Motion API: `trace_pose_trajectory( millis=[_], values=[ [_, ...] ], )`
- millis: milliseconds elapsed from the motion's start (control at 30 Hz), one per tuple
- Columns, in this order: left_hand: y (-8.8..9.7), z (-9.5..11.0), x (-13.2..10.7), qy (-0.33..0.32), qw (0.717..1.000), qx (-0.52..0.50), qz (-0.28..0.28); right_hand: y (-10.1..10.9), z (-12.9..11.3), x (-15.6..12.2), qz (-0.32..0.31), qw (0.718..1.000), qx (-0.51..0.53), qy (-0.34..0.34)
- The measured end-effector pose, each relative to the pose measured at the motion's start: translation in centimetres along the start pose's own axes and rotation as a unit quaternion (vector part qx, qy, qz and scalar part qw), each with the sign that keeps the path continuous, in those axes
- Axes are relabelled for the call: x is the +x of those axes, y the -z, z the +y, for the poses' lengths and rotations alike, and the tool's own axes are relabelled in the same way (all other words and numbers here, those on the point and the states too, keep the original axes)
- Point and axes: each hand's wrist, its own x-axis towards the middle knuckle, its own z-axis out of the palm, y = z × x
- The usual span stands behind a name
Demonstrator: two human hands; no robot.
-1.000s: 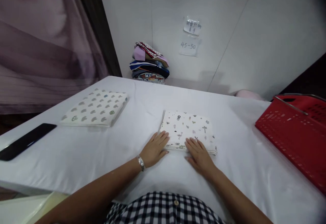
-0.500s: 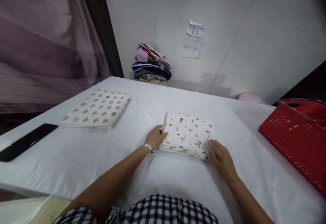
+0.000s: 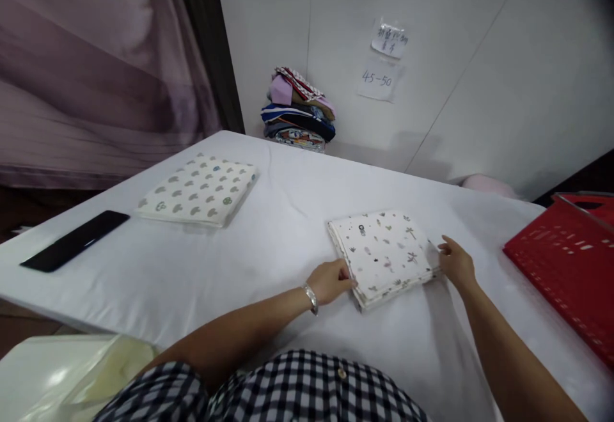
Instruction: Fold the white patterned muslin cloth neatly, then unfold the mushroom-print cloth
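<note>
A folded white cloth with small printed figures [image 3: 384, 252] lies on the white-covered table [image 3: 268, 262], turned at an angle. My left hand [image 3: 330, 279], a bracelet on its wrist, pinches the cloth's near left corner with closed fingers. My right hand [image 3: 455, 262] touches the cloth's right edge, fingers curled against it. A second folded cloth with grey-green shapes [image 3: 199, 188] lies apart at the far left.
A black phone [image 3: 74, 240] lies near the table's left edge. A red plastic basket [image 3: 566, 262] stands at the right. A pile of coloured clothes [image 3: 298, 110] sits against the back wall under paper notes [image 3: 384, 61]. A purple curtain [image 3: 96, 70] hangs left.
Both hands left the cloth's near edge and went to its opposite sides. The cloth has turned and slid to the right. My head has shifted, so the scene sits differently.
</note>
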Motion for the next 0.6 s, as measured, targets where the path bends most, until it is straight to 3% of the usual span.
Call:
trace_pose_trajectory(
  millis=[33, 100, 233, 333, 433, 600],
  values=[
    [-0.1, 0.1, 0.0, -0.010, 1.000, -0.001, -0.009, 0.0, -0.7, 0.2, 0.004, 0.999, -0.036, -0.001],
    [0.6, -0.1, 0.6, -0.006, 1.000, 0.012, 0.022, -0.4, -3.4, -0.8, -0.012, 0.998, -0.047, 0.030],
    [3.9, -1.6, 3.2, 0.011, 0.984, 0.081, 0.159, -2.5, -11.4, -6.7, -0.123, 0.984, 0.051, 0.120],
    [5.3, -2.4, 5.6, -0.025, 0.973, 0.121, 0.195, -4.0, -16.0, -10.9, -0.191, 0.961, 0.028, 0.197],
    [5.1, -2.8, 7.8, -0.071, 0.972, 0.138, 0.175, -4.8, -18.0, -13.0, -0.179, 0.956, -0.027, 0.232],
    [4.5, -3.4, 9.8, -0.099, 0.984, 0.095, 0.112, -5.2, -18.0, -14.3, -0.163, 0.951, -0.093, 0.245]
  ],
)
